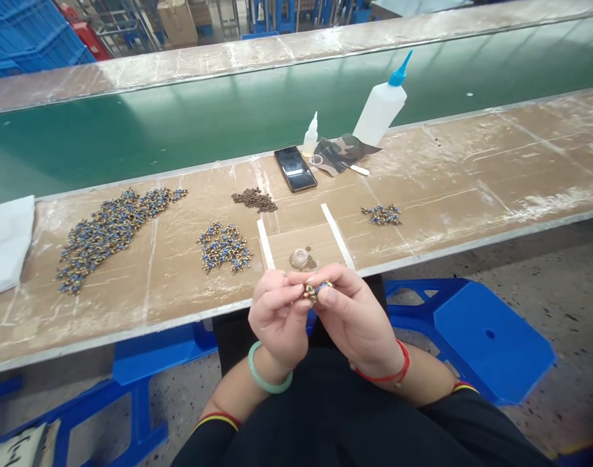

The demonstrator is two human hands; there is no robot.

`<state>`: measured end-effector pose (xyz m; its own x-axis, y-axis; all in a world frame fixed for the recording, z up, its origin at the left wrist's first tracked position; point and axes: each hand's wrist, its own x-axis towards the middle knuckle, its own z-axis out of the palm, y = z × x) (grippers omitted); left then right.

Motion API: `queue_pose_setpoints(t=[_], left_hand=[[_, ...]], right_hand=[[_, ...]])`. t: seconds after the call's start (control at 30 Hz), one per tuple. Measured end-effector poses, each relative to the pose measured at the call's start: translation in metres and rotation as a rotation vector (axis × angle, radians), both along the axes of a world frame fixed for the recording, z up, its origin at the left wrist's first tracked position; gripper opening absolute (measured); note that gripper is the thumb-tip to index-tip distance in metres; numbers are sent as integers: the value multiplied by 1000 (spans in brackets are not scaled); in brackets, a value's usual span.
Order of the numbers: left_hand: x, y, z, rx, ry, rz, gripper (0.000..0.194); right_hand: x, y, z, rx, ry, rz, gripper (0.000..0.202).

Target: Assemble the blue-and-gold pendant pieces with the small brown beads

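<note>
The surface (447, 194) lay beyond my left hand (279, 318), a stool (491, 344) right of my right hand (359, 318); both, angled inward, pinched a piece (318, 290).

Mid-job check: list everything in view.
bench: one, brown, across view
held item: seemingly one, blue and gold, lower centre
part piles: three, blue and gold, along bench
phone: one, black, bench middle
brown pile: one, brown, left of phone
strips: two, white, bench front
round dish: one, clear, between strips
cloth: one, camouflage, by phone
small bottle: one, whitish, behind phone
large bottle: one, whitish, blue cap, behind cloth
tool: one, white-handled, by cloth
sheet: one, white, far left
belt: one, green, beyond bench
stools: several, blue, bench's near side
crates: several, blue, top left
cardboard: some, brown, background
left hand: one, green bangle, holding
right hand: one, red cord, holding
</note>
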<state>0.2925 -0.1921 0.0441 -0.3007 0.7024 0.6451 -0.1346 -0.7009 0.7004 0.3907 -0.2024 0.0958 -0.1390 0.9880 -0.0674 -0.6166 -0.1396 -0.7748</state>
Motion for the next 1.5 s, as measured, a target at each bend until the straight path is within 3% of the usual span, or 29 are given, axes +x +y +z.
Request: queue_pose_setpoints(t=[0.23, 0.37, 0.67, 0.77, 1.0, 1.23, 1.5], left_hand=[[-2, 0, 3, 15, 36, 29, 18], [-5, -2, 3, 27, 122, 118, 19], [1, -11, 6, 0, 352, 314, 45], [3, -11, 7, 23, 395, 322, 50], [2, -6, 0, 45, 425, 283, 56], [3, -6, -6, 53, 334, 263, 52], [2, -3, -18, -63, 340, 152, 50]], right_hand=[[-1, 1, 3, 26, 29, -8, 16], [-2, 1, 3, 25, 16, -17, 18], [-15, 4, -6, 41, 85, -93, 17], [-15, 5, -7, 69, 89, -121, 14], [-11, 6, -9, 58, 6, -168, 25], [-12, 5, -10, 146, -47, -194, 19], [-10, 13, -20, 138, -75, -280, 26]])
